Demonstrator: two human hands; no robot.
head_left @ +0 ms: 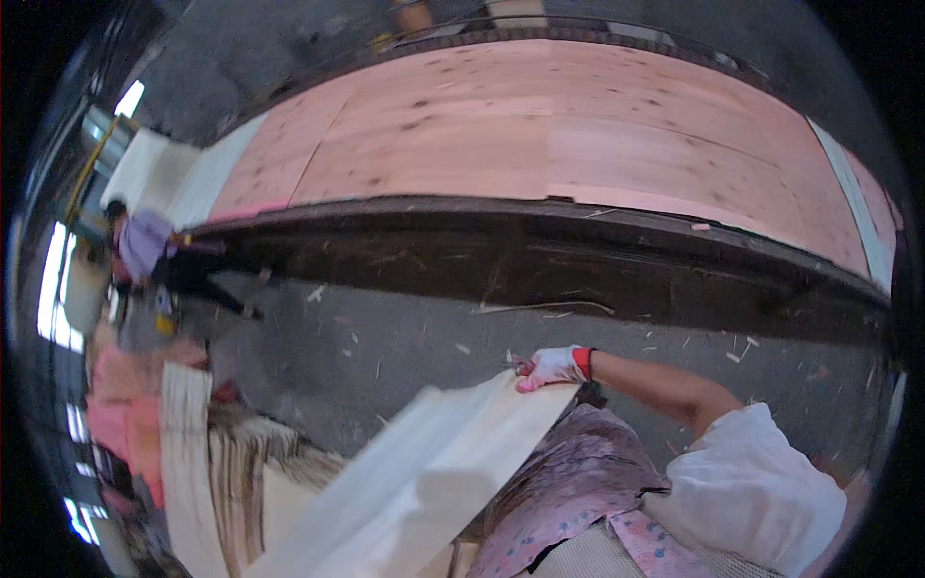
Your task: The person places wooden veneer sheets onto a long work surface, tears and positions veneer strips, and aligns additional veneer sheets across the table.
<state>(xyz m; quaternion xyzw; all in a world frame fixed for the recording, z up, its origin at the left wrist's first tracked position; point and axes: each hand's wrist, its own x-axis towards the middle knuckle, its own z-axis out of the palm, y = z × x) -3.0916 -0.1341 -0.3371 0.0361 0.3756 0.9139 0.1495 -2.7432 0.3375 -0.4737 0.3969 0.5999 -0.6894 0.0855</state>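
A long pale veneer sheet runs from the middle of the view down to the lower left, its far part slightly blurred. My right hand, in a white glove with a red cuff, is closed over the upper end of this sheet. The sheet slants in front of my patterned apron. My left hand does not show. Left of the sheet stands a stack of veneer sheets, with its layered edges visible and one pale sheet along its side.
Beyond a strip of grey floor strewn with wood scraps lies a long bench covered with pinkish wood panels. A person in a light purple top stands at its left end. Pink-orange sheets are piled at the left.
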